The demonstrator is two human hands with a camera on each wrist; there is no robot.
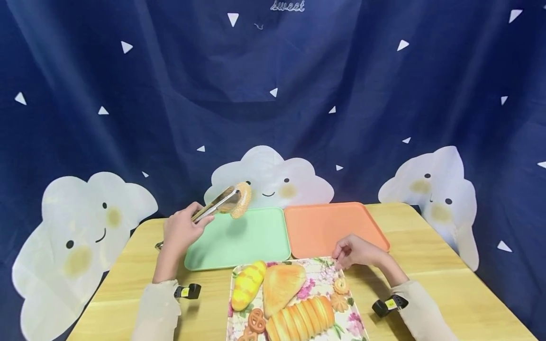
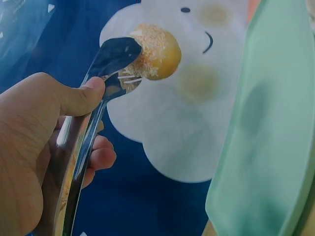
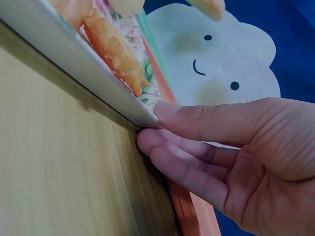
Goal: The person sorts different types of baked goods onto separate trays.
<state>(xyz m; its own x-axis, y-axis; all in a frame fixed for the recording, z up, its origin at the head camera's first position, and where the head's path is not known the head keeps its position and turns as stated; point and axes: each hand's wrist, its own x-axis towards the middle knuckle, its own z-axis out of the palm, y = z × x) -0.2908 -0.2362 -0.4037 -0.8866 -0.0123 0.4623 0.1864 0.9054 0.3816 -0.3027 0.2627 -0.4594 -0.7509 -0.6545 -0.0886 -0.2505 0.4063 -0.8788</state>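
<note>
My left hand (image 1: 181,232) grips a pair of metal tongs (image 1: 213,207). Between the tongs' tips is a round bread bun (image 2: 165,54), golden and covered in pale crumbs, held in the air over the green tray (image 1: 256,239). The left wrist view shows the thumb on one arm of the tongs and fingers curled round the other side. At the far right corner of a floral tray (image 1: 317,274), my right hand (image 1: 360,251) pinches the rim, thumb on top and fingertips below the edge in the right wrist view.
An orange tray (image 1: 334,227) lies beside the green one at the table's back. On the floral tray are a yellow bread (image 1: 248,286), a triangular pastry (image 1: 281,284), a ridged loaf (image 1: 300,322), pretzels (image 1: 257,320) and small cookies (image 1: 340,302). A dark blue curtain (image 1: 273,123) hangs behind.
</note>
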